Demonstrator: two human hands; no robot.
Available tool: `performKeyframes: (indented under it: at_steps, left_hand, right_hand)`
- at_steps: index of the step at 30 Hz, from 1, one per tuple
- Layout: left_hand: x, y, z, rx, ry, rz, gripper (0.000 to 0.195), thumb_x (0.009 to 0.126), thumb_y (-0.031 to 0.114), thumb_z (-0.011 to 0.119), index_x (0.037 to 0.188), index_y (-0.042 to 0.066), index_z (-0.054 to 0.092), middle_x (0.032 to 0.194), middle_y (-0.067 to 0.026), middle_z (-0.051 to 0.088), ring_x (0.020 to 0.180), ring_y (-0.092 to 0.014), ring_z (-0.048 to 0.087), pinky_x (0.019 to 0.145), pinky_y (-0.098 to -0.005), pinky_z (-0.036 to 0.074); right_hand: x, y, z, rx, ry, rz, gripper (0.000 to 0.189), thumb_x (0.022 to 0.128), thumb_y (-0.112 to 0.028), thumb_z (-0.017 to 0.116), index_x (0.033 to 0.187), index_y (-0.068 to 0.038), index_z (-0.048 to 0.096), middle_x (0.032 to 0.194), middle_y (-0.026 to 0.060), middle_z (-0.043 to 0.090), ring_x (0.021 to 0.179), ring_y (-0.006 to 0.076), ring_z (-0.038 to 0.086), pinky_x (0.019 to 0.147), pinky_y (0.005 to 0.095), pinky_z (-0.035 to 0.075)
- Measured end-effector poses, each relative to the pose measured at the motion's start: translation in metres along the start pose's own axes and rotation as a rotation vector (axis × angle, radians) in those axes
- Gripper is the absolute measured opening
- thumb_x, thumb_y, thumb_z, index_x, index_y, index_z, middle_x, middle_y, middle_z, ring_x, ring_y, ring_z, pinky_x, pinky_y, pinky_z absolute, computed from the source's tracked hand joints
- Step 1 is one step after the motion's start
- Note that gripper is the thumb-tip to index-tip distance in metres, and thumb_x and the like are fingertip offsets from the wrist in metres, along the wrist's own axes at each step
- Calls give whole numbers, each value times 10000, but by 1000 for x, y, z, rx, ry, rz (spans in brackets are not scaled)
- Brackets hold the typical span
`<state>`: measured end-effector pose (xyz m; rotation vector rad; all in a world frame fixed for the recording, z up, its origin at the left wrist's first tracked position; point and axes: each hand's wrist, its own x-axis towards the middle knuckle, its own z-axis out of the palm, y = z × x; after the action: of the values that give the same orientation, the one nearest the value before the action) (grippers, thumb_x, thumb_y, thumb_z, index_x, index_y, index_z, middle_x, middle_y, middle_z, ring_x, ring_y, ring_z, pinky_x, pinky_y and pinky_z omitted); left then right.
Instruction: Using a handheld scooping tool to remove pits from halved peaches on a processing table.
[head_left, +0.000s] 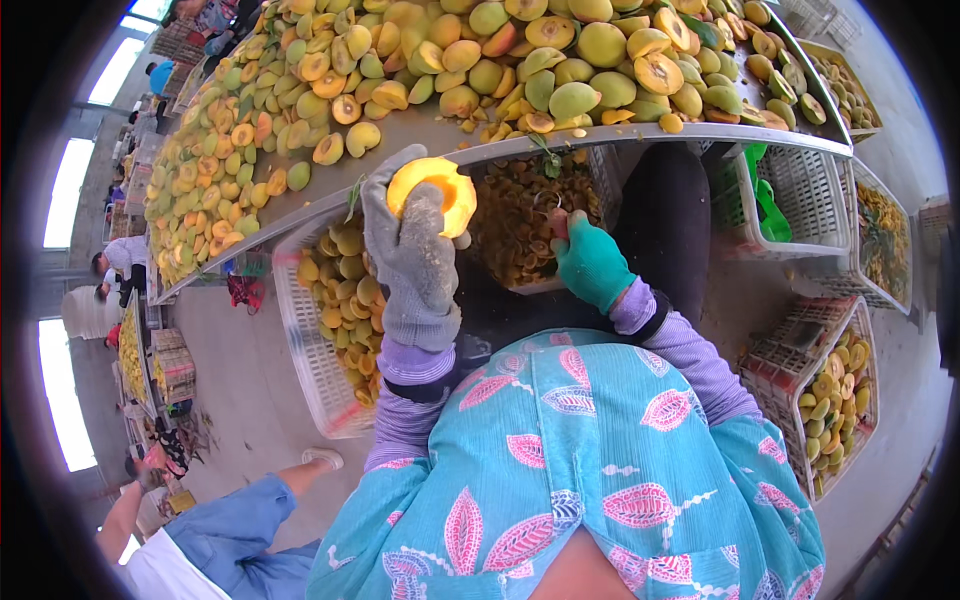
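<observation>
My left hand (416, 259), in a dusty grey work glove, grips a halved yellow peach (409, 175) with its hollowed cut face showing. It is raised just in front of the table's metal edge. My right hand (596, 262), in a green knit glove, is shut around the reddish handle of a small pitting tool (556, 220) with a curved metal loop at its tip. The tool is apart from the fruit, over a crate of peach pits and scraps (510, 225) between my knees. Halved and whole-looking peaches (465, 56) are heaped on the metal-topped table (427, 135).
A white plastic crate of peach halves (296, 330) stands at my left. To the right are a crate with a green strip (806, 195), another of yellow scraps (885, 232) and a tilted-looking crate of halves (787, 367). A person in blue shorts (225, 517) is behind left.
</observation>
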<state>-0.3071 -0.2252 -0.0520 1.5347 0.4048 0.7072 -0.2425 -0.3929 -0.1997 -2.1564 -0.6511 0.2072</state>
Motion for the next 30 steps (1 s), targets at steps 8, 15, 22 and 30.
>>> performKeyframes:
  at_steps: [8,15,22,30]
  left_hand:
    - [92,-28,-173,1354,-141,128,408,890,331,619,1106,-14,647,973,-206,684,900,-330,669,817,-383,510]
    - [231,-118,-121,1649,-423,287,398,840,358,612,1119,83,683,1017,-172,700,939,-356,660,849,-410,496]
    - [155,-57,-76,436,-471,151,364,965,240,539,1264,40,588,1073,-95,677,926,-173,665,811,-294,543]
    - [75,-32,-14,239,-194,109,354,1056,244,388,1165,-19,597,1051,-121,668,948,-175,664,816,-292,548]
  right_hand:
    - [10,-34,-32,307,62,66,254,884,-147,686,1006,11,530,883,227,664,839,347,686,673,380,524]
    - [27,-74,-35,476,-164,127,289,907,-167,671,1118,-18,541,891,209,658,798,341,671,681,383,499]
    - [70,-94,-31,349,131,-382,263,940,-188,632,1125,-28,534,842,220,670,791,406,672,627,443,515]
    - [69,-119,-16,187,68,-298,286,976,-283,565,985,-6,495,635,217,611,618,419,635,515,509,483]
